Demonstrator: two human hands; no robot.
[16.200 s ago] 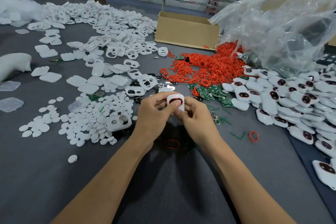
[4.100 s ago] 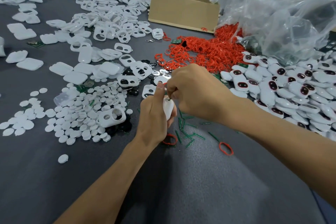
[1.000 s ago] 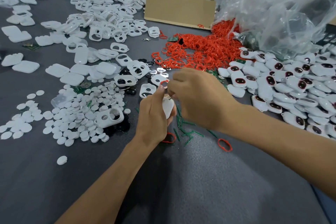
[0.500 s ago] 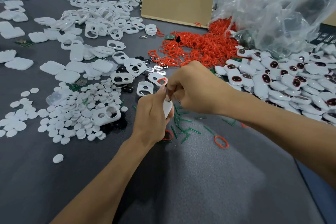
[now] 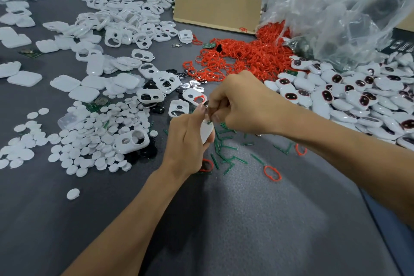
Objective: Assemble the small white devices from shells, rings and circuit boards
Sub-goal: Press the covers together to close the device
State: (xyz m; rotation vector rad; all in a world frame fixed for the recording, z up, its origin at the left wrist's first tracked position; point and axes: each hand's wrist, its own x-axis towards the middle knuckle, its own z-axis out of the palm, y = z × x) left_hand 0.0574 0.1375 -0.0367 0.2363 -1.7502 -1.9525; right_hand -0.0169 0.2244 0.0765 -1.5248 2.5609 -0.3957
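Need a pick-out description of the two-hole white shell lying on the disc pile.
Start at the cardboard box at the back and come toward the camera to the pile of small white discs, left of the left hand. At that pile's right edge lies a white shell with two holes. Unlike the other shells farther back, it rests on the discs, beside black pieces.

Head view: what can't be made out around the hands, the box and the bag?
Head view: white shell face, covered by the left hand gripping it.
Head view: what the right hand pinches; only a green bit shows under its curled fingers.
Head view: cardboard box inside, hidden by its near wall.
Head view: plastic bag contents, lost in crumpled glare and the right edge.
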